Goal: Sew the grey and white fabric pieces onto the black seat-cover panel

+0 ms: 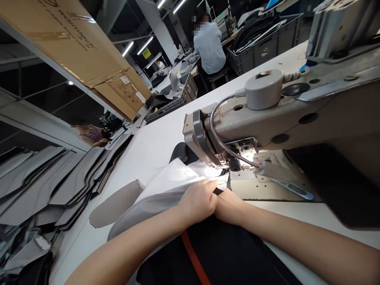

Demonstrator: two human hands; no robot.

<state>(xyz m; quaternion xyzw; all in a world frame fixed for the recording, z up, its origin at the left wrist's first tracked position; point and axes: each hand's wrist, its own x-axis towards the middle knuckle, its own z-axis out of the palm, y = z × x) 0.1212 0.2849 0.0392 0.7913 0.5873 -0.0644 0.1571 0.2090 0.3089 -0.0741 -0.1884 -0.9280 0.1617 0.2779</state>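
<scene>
Hands (197,202) on grey fabric (158,202), white table (157,144), co-worker (209,49) beyond.

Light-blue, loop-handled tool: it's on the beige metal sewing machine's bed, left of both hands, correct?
Not left: the head view shows the light-blue, loop-handled tool right of the left hand and right hand, on the sewing machine's bed.

This is a sewing workshop, shown by the sewing machine (267,124), stacked cut fabric (69,174), plastic crate (252,59), tube lights (128,48) and seated co-worker (209,49).
</scene>
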